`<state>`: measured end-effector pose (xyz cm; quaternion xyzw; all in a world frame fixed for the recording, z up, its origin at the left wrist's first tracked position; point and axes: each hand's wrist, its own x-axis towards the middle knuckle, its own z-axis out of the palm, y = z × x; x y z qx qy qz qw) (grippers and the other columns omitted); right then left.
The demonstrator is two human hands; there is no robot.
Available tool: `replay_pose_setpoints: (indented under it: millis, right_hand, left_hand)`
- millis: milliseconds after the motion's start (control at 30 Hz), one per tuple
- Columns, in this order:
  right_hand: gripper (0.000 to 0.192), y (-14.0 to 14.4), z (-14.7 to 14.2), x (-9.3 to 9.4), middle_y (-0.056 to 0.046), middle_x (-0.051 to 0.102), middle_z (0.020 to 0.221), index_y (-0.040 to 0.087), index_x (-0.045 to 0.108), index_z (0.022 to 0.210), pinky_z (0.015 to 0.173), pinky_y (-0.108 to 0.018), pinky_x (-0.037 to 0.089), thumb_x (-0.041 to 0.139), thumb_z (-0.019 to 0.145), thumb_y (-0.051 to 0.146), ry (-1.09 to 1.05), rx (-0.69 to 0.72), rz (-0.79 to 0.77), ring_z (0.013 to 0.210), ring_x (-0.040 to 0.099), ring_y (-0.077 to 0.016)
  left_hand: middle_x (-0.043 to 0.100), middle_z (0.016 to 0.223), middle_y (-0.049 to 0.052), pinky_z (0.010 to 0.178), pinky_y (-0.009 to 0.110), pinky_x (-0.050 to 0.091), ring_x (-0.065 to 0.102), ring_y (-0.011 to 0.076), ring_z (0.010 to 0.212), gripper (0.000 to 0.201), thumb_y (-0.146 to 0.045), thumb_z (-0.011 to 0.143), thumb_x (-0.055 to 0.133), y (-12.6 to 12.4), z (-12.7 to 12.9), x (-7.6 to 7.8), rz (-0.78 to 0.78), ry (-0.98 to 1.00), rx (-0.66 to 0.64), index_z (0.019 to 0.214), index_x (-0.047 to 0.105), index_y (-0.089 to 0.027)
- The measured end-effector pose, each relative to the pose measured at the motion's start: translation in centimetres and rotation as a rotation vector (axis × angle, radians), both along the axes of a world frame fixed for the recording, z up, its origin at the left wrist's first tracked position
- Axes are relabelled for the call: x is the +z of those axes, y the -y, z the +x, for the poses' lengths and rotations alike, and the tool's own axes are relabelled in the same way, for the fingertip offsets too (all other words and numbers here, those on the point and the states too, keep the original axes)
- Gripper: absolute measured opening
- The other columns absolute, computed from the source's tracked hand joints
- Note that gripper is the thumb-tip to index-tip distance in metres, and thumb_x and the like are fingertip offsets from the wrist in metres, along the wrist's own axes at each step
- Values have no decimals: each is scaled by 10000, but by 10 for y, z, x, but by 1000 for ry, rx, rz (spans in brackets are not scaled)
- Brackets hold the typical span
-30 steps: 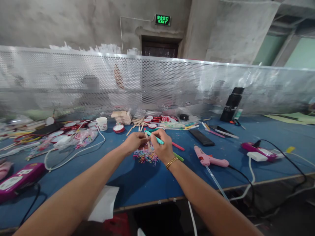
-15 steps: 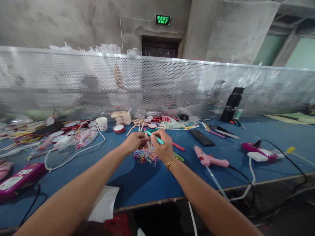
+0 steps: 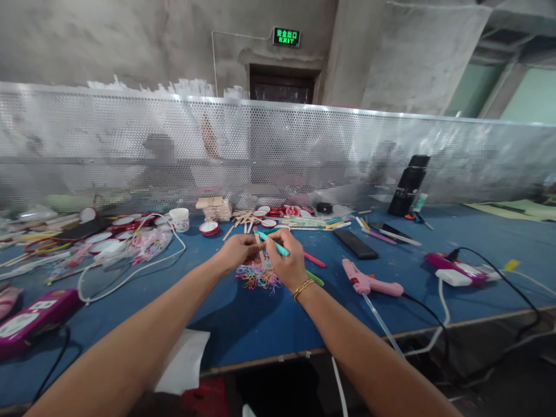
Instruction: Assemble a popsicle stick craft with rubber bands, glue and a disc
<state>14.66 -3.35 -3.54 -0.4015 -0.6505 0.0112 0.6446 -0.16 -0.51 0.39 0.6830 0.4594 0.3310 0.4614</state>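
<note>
Teal pen [image 3: 273,244] pinched in the right hand [image 3: 289,262] should stay steady against the wooden stick [image 3: 259,245] the left hand [image 3: 237,251] pinches at nine o'clock.

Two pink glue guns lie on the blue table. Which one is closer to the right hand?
The light pink glue gun, just beside the right hand, with a clear glue stick at its back. The magenta one lies farther right.

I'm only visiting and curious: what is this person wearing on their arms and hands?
Both forearms are bare, with no sleeves in view and no gloves. The right hand has a thin gold-coloured chain bracelet at the wrist. The left hand shows no ring, watch or band that I can make out.
</note>
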Motion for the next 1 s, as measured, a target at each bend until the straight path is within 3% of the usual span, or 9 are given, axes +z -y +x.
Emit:
replay_pose_setpoints:
  millis: [367, 733, 867, 1000]
  right_hand:
    - [115, 0, 0, 0, -23, 641, 767, 203, 570, 820, 713, -274, 465, 516, 885, 282, -6, 11, -23, 745, 604, -163]
    - [219, -2, -1, -3, -40, 696, 938, 215, 636, 1002, 804, -285, 485, 461, 966, 342, -33, 126, -47, 847, 646, -165]
    - [269, 0, -1, 2, -16, 663, 827, 209, 623, 876, 744, -274, 476, 450, 969, 393, -75, 187, -85, 739, 608, -143]
    - [275, 18, -7, 21, 24, 560, 733, 214, 537, 762, 697, -260, 462, 671, 802, 451, -168, 256, -141, 694, 526, -128]
  left_hand:
    - [632, 580, 20, 514, 225, 379, 603, 132, 547, 408, -486, 606, 790, 0, 0, 0, -14, 21, 0, 638, 546, -161]
    - [635, 591, 28, 508, 218, 370, 600, 131, 552, 409, -486, 622, 788, -2, -1, -1, -2, 15, -11, 652, 548, -156]
    - [639, 592, 32, 509, 218, 374, 586, 120, 533, 360, -447, 657, 767, -4, -2, -2, -21, 13, -1, 665, 559, -154]
    - [613, 561, 13, 510, 220, 378, 571, 115, 520, 291, -377, 653, 764, -7, -3, -4, -30, 42, 14, 666, 588, -146]
